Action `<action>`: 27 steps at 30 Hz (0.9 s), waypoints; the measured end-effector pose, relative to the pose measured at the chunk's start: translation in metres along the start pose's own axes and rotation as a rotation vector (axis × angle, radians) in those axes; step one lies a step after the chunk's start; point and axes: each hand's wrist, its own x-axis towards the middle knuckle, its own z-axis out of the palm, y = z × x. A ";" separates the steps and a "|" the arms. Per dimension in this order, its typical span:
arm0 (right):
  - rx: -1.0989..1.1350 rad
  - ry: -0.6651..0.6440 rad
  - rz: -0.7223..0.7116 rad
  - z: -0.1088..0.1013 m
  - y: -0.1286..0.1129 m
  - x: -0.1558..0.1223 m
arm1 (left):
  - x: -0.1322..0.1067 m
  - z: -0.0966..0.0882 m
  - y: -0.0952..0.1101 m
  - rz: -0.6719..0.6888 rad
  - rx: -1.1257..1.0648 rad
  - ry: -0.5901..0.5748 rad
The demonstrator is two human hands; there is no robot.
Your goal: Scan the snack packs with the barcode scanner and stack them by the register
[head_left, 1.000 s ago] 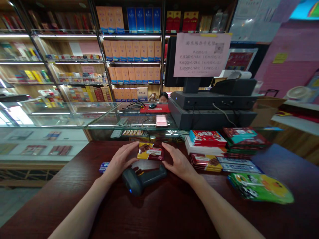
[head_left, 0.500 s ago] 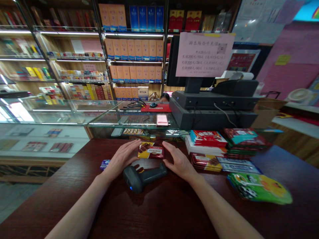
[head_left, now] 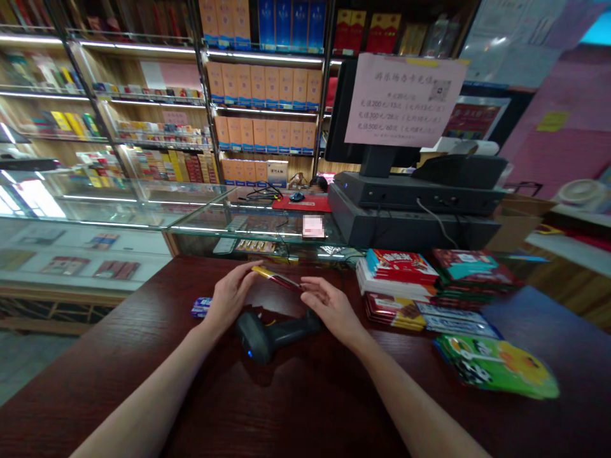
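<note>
Between my two hands a chocolate bar [head_left: 277, 278] in a yellow and dark red wrapper is held tilted, its thin edge towards me. My left hand [head_left: 232, 294] grips the bar's left end with the fingertips. At the other end, the fingers of my right hand [head_left: 331, 305] close on its right side. Just below, on the dark wooden counter [head_left: 267, 413], lies a black barcode scanner [head_left: 272, 336] with a small blue light. Next to my left wrist is a small blue-purple packet [head_left: 201, 307], partly hidden by the hand.
Stacked chocolate boxes [head_left: 398, 267] and chocolate bars [head_left: 394, 310] lie to the right, beside blue-white packets [head_left: 456, 319] and a green pack [head_left: 496, 366]. Behind them stands a cash register [head_left: 415, 197] with a paper sign [head_left: 405, 102]. A glass display case [head_left: 258, 226] borders the counter's far edge.
The chocolate bar has turned from showing its printed face to showing its thin edge. Both hands have shifted slightly with it, and the camera view has moved a little.
</note>
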 end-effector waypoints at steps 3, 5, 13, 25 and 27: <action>0.091 0.022 0.086 0.005 -0.007 0.002 | 0.001 0.003 -0.001 -0.022 0.001 0.004; 0.135 0.048 0.127 0.005 -0.009 0.004 | 0.001 0.004 -0.006 0.021 -0.020 -0.030; 0.272 0.097 0.259 0.000 -0.009 0.007 | 0.001 0.002 -0.013 0.210 0.117 -0.135; 0.266 0.077 0.322 -0.005 -0.009 0.007 | 0.000 0.002 -0.019 0.339 0.485 -0.156; 0.281 0.084 0.303 -0.006 -0.009 0.008 | 0.000 0.000 -0.018 0.362 0.500 -0.121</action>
